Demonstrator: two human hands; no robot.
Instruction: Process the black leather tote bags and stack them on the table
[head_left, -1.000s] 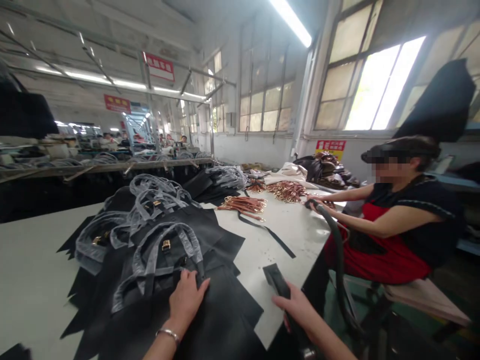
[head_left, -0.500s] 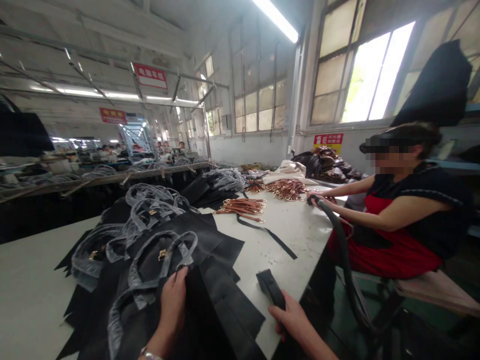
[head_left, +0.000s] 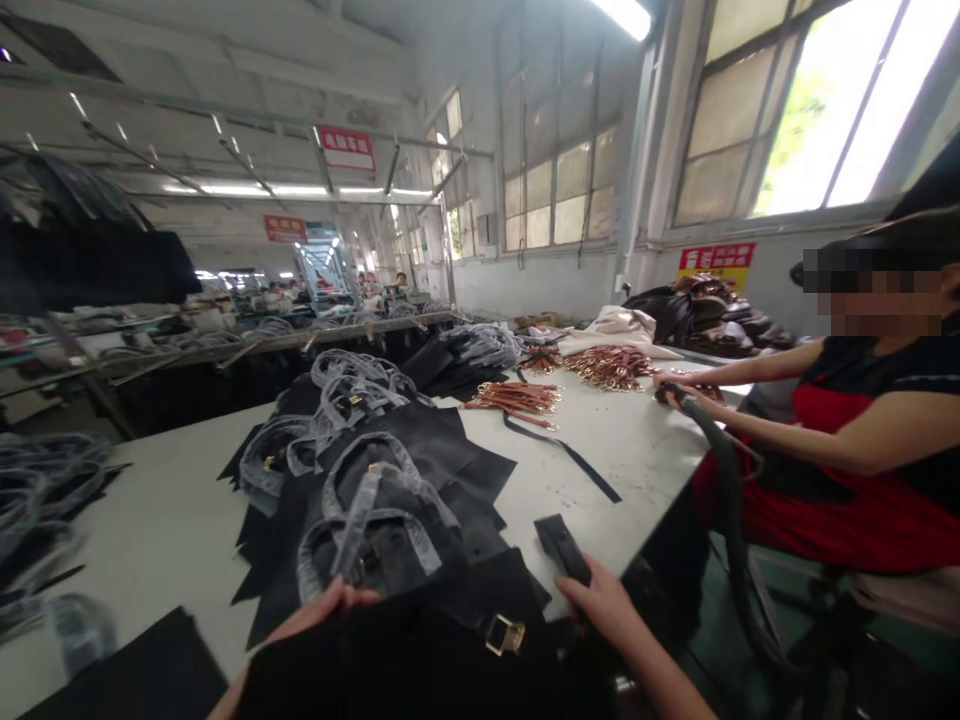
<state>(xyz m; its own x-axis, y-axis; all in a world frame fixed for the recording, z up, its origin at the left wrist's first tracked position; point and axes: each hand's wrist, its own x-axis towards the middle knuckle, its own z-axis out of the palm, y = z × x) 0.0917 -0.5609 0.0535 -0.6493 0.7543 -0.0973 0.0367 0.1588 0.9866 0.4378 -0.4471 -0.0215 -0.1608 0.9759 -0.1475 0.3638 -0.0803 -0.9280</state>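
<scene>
My left hand (head_left: 334,605) is closed at the edge of a black bag panel (head_left: 375,660), which spreads across the lower middle of the view. A gold buckle (head_left: 505,634) shows at the panel's right side. Just beyond my left fingers, a plastic-wrapped handle (head_left: 358,520) rises from a stack of black bag panels (head_left: 465,500). To the right, my right hand (head_left: 604,600) is wrapped round a short, wide black strap-like piece (head_left: 561,548), whose flat end points up and away. Its lower end is hidden by the hand.
Tan straps with gold clasps (head_left: 517,398) and a long black strap (head_left: 570,455) lie on the white table (head_left: 165,490). More wrapped handles (head_left: 45,490) are at left. A co-worker (head_left: 862,420) sits at right, hands at the table edge, beside a thick dark hose (head_left: 724,490).
The view has turned left. The black panel by my left hand now lies across the front, with its gold buckle showing. My right hand still holds the strap-like piece.
</scene>
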